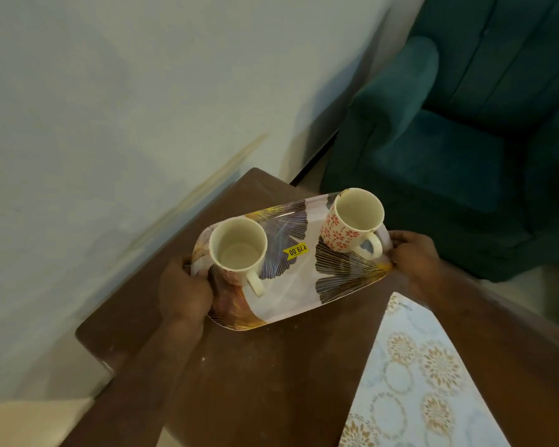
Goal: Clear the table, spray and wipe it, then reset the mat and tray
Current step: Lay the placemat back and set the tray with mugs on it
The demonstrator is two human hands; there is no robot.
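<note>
A white tray [299, 291] with dark and gold leaf prints and a yellow price sticker is over the far corner of the brown table [255, 375]. My left hand [183, 290] grips its left end and my right hand [415, 253] grips its right end. Two empty cream mugs stand on the tray: one on the left [238, 250] and one with a red flower pattern on the right [352, 221]. A pale blue mat [426, 382] with gold round patterns lies on the table at the lower right, partly under my right forearm.
A white wall [126, 108] runs along the table's far left side. A teal armchair [465, 140] stands just beyond the table's far right edge. The table surface shows pale specks and smears.
</note>
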